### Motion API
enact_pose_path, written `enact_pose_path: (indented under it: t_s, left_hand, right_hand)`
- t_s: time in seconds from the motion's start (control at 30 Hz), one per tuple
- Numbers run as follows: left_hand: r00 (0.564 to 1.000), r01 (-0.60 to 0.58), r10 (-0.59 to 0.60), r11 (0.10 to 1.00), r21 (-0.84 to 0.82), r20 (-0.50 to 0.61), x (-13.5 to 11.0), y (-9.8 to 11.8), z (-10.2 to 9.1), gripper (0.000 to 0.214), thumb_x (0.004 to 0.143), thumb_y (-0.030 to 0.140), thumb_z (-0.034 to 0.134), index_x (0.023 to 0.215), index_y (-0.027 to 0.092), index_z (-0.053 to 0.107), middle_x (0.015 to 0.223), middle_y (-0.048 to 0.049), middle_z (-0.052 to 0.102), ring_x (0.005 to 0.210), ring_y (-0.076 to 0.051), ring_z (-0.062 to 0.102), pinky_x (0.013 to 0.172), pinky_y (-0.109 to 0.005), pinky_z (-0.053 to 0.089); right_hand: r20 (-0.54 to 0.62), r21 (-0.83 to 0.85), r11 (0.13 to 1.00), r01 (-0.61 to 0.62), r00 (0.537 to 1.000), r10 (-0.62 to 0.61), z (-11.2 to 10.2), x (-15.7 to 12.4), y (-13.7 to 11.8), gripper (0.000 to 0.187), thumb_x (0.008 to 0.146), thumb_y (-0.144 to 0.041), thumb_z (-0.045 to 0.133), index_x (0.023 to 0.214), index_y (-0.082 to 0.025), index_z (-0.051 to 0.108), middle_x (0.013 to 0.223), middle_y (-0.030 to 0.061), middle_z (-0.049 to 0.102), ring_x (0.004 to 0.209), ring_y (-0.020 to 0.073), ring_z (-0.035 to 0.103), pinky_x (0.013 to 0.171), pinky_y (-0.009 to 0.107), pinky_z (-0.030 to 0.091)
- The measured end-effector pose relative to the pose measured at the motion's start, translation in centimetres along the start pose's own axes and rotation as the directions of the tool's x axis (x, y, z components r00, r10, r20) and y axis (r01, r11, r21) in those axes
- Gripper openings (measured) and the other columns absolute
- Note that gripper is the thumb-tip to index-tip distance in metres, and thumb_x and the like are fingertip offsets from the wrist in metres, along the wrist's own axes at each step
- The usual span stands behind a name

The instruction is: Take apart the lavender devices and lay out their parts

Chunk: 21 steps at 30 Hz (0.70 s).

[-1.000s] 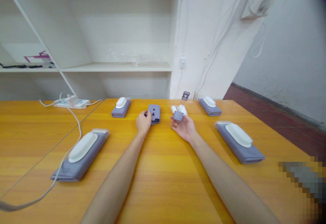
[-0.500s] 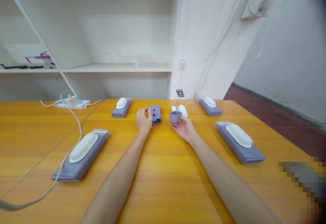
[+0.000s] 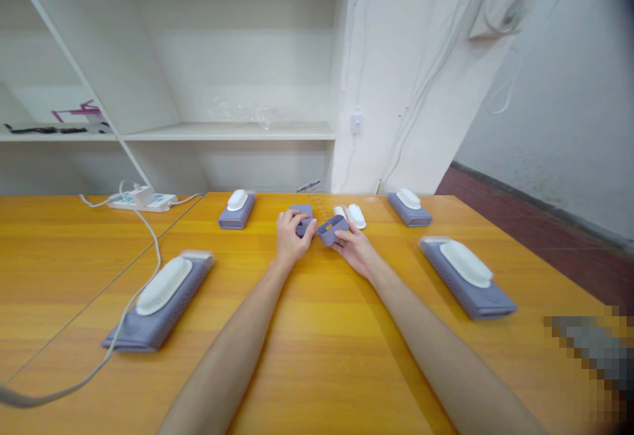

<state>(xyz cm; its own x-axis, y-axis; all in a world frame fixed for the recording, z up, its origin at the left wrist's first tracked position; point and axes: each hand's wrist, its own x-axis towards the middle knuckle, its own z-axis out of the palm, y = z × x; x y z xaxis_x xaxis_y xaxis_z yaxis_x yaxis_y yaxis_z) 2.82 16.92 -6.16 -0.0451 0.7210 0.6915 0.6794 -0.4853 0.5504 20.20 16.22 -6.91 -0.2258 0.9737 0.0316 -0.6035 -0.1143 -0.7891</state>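
My right hand [image 3: 357, 249] is closed on a hollow grey-purple case piece [image 3: 327, 232], its open end tilted up to the left. From this piece a thin coil spring [image 3: 319, 205] rises, leaning left, with a small flat dark-edged plate [image 3: 308, 186] at its far end. My left hand [image 3: 292, 237] curls over a grey-purple slotted panel [image 3: 301, 210], fingers on top and thumb along its right side; the hand hides part of it. Just behind my right hand lie white plastic parts [image 3: 355, 216] on the table.
Grey-purple units with white oval tops stand around: near left [image 3: 161, 300], far left [image 3: 236, 209], far right [image 3: 409, 207] and near right [image 3: 468, 276]. A white power strip [image 3: 143, 199] trails a cable [image 3: 148, 224] across the left. White shelving [image 3: 228, 133] stands behind the wooden table [image 3: 317, 356].
My right hand has tilted the case piece left, and the spring with its plate has swung from right to left. My left hand has moved right, over the panel.
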Motion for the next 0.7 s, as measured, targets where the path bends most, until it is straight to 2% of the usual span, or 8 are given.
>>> enact_pose_path:
  t_s: [0.13,0.33,0.43,0.53,0.7]
  left_hand:
    - [0.995,0.08,-0.075,0.994,-0.075,0.065,0.3,0.2,0.5,0.027,0.082,0.046,0.054,0.085,0.024,0.07,0.095,-0.0058,0.064,0.098,-0.022,0.054,0.093,-0.036,0.037]
    - [0.968,0.198,-0.145,0.944,-0.265,0.207,0.7,-0.1,0.8,0.021,0.075,0.043,0.064,0.078,0.024,0.073,0.089,-0.0039,0.07,0.096,-0.023,0.059,0.1,-0.039,0.034]
    - [0.94,0.261,-0.142,0.884,-0.388,0.31,1.0,0.0,0.7,0.02,0.07,0.04,0.069,0.08,0.024,0.073,0.092,-0.0045,0.07,0.099,-0.024,0.059,0.101,-0.039,0.034]
    - [0.914,0.298,-0.105,0.829,-0.473,0.391,1.3,-0.1,0.6,0.023,0.07,0.039,0.069,0.083,0.021,0.073,0.092,-0.0052,0.071,0.095,-0.022,0.061,0.095,-0.035,0.04]
    - [0.882,0.375,-0.109,0.752,-0.542,0.459,1.4,-0.4,0.5,0.031,0.069,0.042,0.068,0.088,0.017,0.071,0.094,-0.0056,0.07,0.09,-0.02,0.062,0.085,-0.031,0.045]
  right_hand:
    - [0.035,-0.047,0.998,0.031,0.999,-0.029,0.2,-0.1,0.2,0.037,0.062,-0.01,0.072,0.095,-0.023,0.063,0.095,0.0001,0.069,0.087,0.0172,0.064,0.077,0.032,0.053]
    - [0.01,-0.091,0.996,0.025,1.0,-0.024,0.3,0.0,0.5,0.042,0.06,-0.009,0.073,0.098,-0.022,0.064,0.096,0.0014,0.069,0.087,0.0178,0.064,0.075,0.032,0.054]
    - [-0.015,-0.096,0.995,0.023,1.0,-0.025,0.5,0.1,0.5,0.043,0.058,-0.01,0.073,0.098,-0.022,0.064,0.095,0.001,0.069,0.084,0.017,0.064,0.072,0.031,0.055]
    - [-0.013,-0.099,0.995,0.023,1.0,-0.024,0.6,0.1,0.5,0.039,0.06,-0.013,0.073,0.096,-0.022,0.064,0.092,0.0008,0.069,0.083,0.0168,0.064,0.071,0.03,0.054]
    - [-0.012,-0.131,0.991,0.019,1.0,-0.02,0.6,0.1,0.5,0.034,0.062,-0.016,0.072,0.095,-0.021,0.065,0.09,0.0004,0.068,0.08,0.0161,0.063,0.068,0.029,0.053]
